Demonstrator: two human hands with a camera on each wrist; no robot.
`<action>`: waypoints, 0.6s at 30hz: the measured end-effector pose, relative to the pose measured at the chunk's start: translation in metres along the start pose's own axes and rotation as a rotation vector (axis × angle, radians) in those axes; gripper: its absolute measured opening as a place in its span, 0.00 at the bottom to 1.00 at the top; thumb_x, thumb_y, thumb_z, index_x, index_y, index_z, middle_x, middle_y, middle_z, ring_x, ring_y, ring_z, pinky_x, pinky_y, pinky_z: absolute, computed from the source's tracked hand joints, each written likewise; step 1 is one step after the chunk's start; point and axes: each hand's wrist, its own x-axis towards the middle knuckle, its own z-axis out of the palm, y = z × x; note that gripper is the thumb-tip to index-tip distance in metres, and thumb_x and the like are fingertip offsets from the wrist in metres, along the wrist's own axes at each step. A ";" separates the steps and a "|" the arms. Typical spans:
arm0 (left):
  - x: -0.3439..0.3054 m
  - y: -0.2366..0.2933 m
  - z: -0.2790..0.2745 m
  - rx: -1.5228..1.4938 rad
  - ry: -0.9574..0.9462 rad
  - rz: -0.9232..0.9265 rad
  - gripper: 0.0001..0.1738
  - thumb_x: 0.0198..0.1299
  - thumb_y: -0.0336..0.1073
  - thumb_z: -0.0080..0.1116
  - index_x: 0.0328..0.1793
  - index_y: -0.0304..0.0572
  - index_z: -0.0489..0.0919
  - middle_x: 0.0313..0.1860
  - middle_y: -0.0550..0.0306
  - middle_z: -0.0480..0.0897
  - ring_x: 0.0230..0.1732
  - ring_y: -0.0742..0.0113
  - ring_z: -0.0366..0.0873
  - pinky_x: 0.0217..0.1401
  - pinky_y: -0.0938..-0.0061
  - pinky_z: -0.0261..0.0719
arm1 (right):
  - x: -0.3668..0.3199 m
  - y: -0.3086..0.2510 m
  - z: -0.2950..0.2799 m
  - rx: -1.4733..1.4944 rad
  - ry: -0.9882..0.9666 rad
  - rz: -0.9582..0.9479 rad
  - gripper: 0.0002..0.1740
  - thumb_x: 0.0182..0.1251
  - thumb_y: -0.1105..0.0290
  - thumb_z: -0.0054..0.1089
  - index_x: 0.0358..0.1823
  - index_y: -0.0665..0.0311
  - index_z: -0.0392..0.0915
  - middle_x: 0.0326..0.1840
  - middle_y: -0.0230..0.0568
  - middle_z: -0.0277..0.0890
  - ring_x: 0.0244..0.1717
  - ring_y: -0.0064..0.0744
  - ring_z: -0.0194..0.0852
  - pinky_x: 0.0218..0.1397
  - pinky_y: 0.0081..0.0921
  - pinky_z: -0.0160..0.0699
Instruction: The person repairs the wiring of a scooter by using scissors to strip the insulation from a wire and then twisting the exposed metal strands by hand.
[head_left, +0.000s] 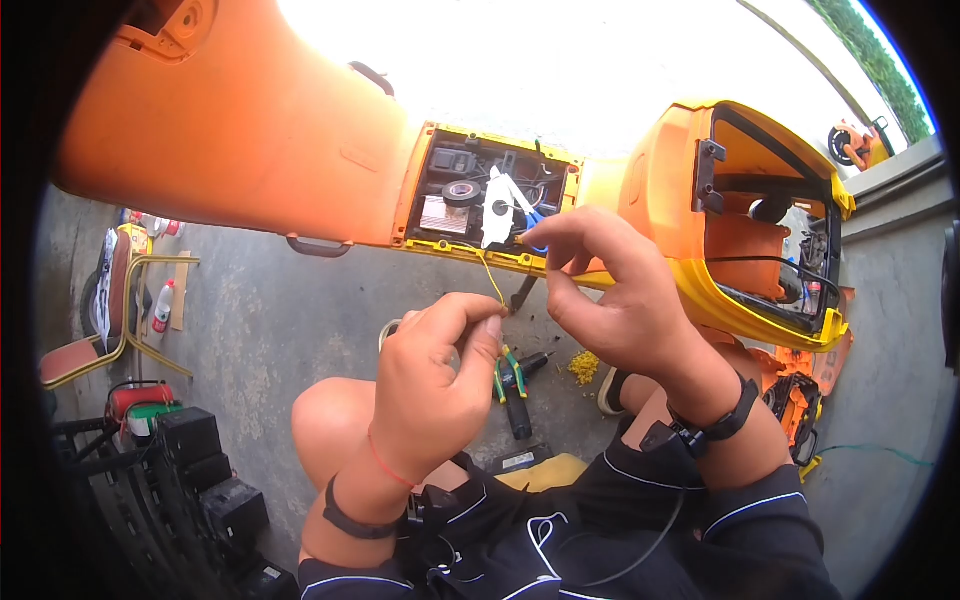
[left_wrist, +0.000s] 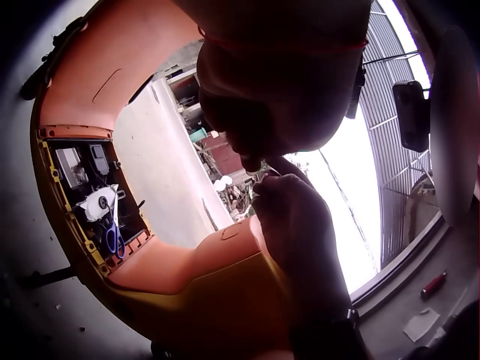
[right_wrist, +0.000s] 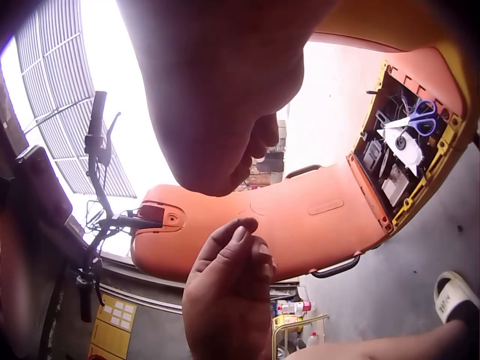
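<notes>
In the head view my left hand [head_left: 430, 365] pinches a thin yellow wire [head_left: 490, 272] between thumb and forefinger. The wire runs up to the near rim of an open compartment [head_left: 408, 215] in an orange and yellow scooter body. My right hand [head_left: 625, 285] hovers at that rim, forefinger and thumb curved and apart, nothing visible between them. Close beyond its fingertips lie blue-handled scissors [head_left: 535, 217] on a white piece [head_left: 497, 212]. A roll of black tape [head_left: 462, 193] sits beside them. The right wrist view shows the pinching left hand [right_wrist: 229, 300] from its far side.
Green-and-yellow-handled pliers [head_left: 515, 368] and a black tool [head_left: 518, 412] lie on the concrete floor below my hands, near a small yellow pile [head_left: 583, 367]. Black blocks [head_left: 232, 505] stand at lower left, a chair [head_left: 75, 362] behind them. An open orange scooter section [head_left: 745, 250] is at right.
</notes>
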 end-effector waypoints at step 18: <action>0.002 0.000 0.004 0.135 0.015 0.090 0.05 0.73 0.28 0.61 0.49 0.33 0.84 0.32 0.52 0.87 0.35 0.65 0.84 0.43 0.70 0.79 | -0.008 -0.003 0.010 0.027 -0.074 -0.071 0.05 0.59 0.75 0.71 0.37 0.63 0.86 0.35 0.41 0.83 0.40 0.44 0.83 0.42 0.37 0.82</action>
